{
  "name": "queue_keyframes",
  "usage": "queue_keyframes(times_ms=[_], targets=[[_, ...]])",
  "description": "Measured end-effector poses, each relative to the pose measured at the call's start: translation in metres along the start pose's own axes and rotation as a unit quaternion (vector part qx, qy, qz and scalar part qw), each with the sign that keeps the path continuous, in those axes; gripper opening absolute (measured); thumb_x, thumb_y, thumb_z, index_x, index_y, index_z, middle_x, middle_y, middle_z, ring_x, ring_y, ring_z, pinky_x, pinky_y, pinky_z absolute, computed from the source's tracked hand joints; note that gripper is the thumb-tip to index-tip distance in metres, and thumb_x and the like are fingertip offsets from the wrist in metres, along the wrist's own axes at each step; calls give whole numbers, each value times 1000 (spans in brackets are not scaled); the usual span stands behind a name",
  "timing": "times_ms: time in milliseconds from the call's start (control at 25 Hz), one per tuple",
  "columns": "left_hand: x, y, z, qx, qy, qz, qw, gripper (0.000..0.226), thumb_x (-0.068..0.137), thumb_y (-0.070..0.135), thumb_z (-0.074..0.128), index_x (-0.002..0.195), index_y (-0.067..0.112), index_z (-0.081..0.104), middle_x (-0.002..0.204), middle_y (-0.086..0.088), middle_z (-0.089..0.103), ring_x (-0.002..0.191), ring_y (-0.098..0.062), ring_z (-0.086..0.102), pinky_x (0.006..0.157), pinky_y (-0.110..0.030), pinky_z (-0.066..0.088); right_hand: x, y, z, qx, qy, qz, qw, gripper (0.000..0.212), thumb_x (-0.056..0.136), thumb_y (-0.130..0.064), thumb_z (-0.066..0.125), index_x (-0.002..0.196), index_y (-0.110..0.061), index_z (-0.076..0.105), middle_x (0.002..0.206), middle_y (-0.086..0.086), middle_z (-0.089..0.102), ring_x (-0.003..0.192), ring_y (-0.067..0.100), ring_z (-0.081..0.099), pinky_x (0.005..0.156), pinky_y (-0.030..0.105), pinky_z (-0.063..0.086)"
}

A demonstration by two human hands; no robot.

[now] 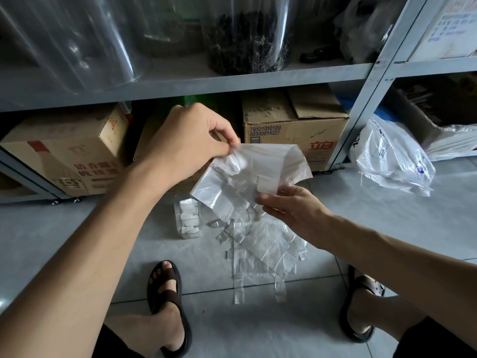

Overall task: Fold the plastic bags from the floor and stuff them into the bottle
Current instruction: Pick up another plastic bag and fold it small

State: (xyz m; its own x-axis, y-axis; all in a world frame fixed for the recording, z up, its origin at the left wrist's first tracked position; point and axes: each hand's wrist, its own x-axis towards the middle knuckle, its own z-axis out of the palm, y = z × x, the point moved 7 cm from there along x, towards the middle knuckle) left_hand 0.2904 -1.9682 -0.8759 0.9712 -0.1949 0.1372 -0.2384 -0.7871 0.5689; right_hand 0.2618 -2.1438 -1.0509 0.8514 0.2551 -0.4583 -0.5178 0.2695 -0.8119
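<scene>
The left hand (191,140) pinches the plastic bag (247,171) at its 10 o'clock edge, and the right hand (291,208) grips its 5 o'clock corner. The bottle (188,219) stands at 7 o'clock from the bag.

Grey metal shelf rack (232,85). Upper shelf: clear jar (247,40) of dark dried matter. Below: left cardboard box (64,161), numbered cardboard box (294,130). Grey tile floor (387,223). Brown sandals (167,293) on both feet.

Storeroom: metal shelving (232,83), cartons (296,125)
</scene>
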Motion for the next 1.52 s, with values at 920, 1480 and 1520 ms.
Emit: queue_keyframes(times_ms=[920, 1480, 1520], targets=[[-9, 8, 2, 169, 54, 38, 983, 20, 87, 11, 67, 85, 28, 77, 69, 2, 59, 65, -24, 58, 61, -28, 42, -49, -55, 44, -381, 90, -344, 853, 74, 73, -54, 62, 138, -26, 38, 133, -6, 38, 124, 10, 40, 99, 23, 42], [-11, 10, 10, 172, 40, 23, 984, 22, 87, 8, 64, 87, 25, 78, 73, 1, 65, 67, -24, 59, 63, -31, 49, -52, -89, 37, -495, 169, -426, 738, 16, 94, -30, 63, 96, -20, 76, 89, -10, 75, 78, 6, 70, 68, 35, 57], [-11, 9, 11, 159, 38, 19, 986, 24, 86, 7, 63, 86, 25, 78, 73, 0, 66, 69, -26, 62, 65, -34, 53, -53, -89, 38, -500, 164, -432, 733, 16, 94, -29, 62, 95, -19, 75, 87, -9, 75, 76, 6, 69, 66, 35, 57]])
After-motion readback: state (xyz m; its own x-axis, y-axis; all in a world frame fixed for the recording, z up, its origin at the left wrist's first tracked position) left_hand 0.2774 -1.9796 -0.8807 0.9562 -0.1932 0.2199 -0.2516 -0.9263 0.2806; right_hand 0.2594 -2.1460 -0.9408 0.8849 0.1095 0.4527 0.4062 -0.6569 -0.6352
